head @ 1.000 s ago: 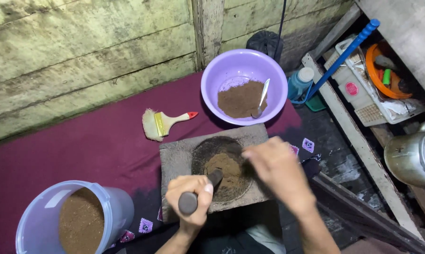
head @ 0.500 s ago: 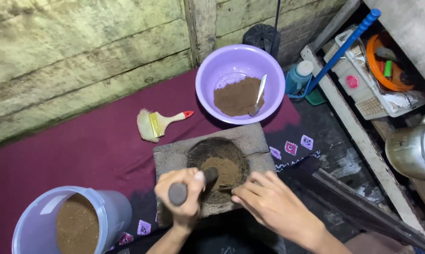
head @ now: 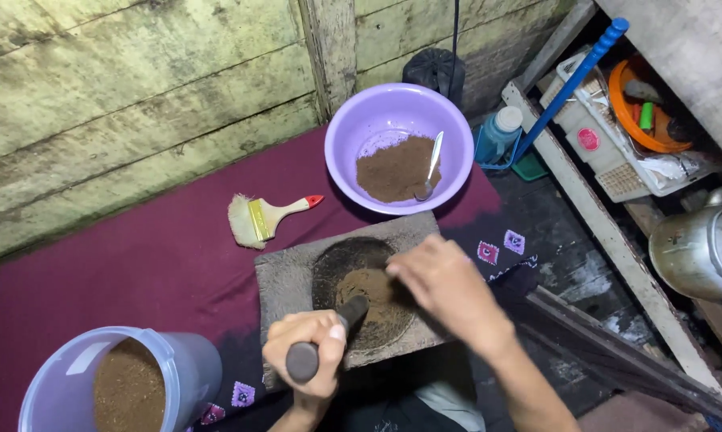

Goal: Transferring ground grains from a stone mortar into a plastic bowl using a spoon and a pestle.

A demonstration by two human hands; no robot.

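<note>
Head view, steeply down, close

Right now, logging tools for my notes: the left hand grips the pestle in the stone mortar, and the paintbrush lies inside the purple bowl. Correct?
Not quite. The head view shows the paintbrush on the maroon cloth, beside the purple bowl. The left hand does grip the pestle in the stone mortar.

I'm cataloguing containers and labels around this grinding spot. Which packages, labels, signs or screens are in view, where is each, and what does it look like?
Round label: on the white plastic tray at upper right; red disc, print too small to tell.
Plastic bottle: right of the purple bowl; pale blue body, white cap, no label visible.
Lidless tub: bottom left; lilac-grey, holding brown powder, unlabelled.
No signs or screens.
</note>
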